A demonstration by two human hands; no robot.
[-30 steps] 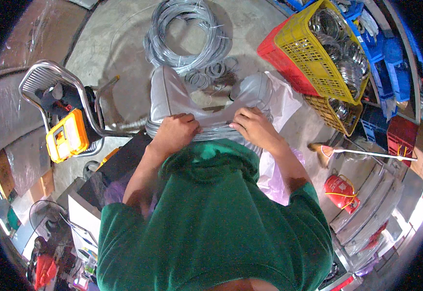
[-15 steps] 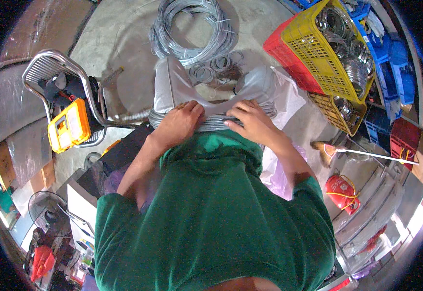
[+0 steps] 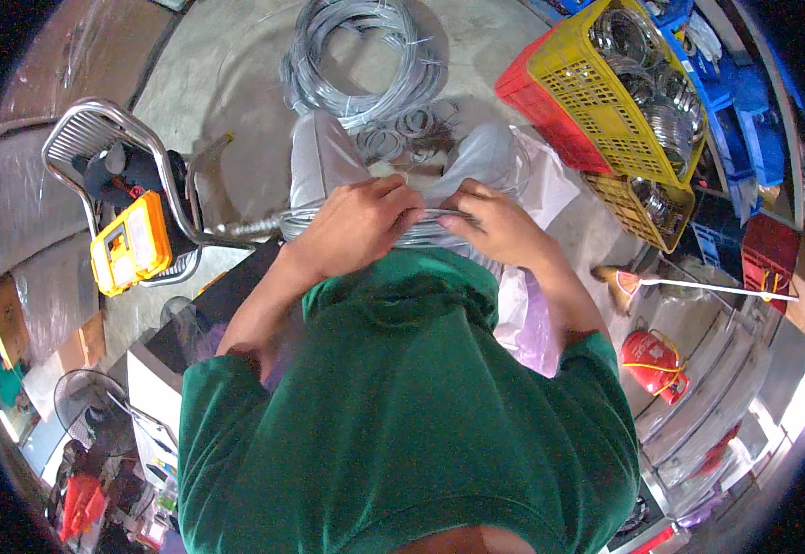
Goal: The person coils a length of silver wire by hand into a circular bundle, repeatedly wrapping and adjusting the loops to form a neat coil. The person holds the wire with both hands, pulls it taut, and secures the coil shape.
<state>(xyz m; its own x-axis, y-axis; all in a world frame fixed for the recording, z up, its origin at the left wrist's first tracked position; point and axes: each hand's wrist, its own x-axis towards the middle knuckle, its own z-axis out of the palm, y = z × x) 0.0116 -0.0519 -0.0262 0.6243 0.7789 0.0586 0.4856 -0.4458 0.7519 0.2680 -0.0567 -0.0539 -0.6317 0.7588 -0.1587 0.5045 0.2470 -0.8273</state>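
A bundle of grey metal wire [image 3: 430, 233] lies across my lap in several strands, against the green shirt. My left hand [image 3: 363, 220] is closed around the strands near the middle, its knuckles upward. Close by on the right, my right hand [image 3: 496, 226] grips the same wire, with thumb and fingers bent toward the left hand. The fingertips of both hands are partly hidden. On the floor beyond my knees lies a large coil of grey wire [image 3: 305, 78]. Between it and my lap are several small wire rings [image 3: 384, 141].
At the right, a yellow crate [image 3: 564, 78] with shiny metal coils leans over a red crate [image 3: 536, 106]. A broom [image 3: 698, 285] and a red cylinder [image 3: 652, 362] lie lower right. To the left stand a metal chair [image 3: 164, 138] and a yellow case [image 3: 134, 242].
My left hand has moved right along the wire, close to my right hand. The right hand's fingers have shifted slightly and its thumb is drawn in.
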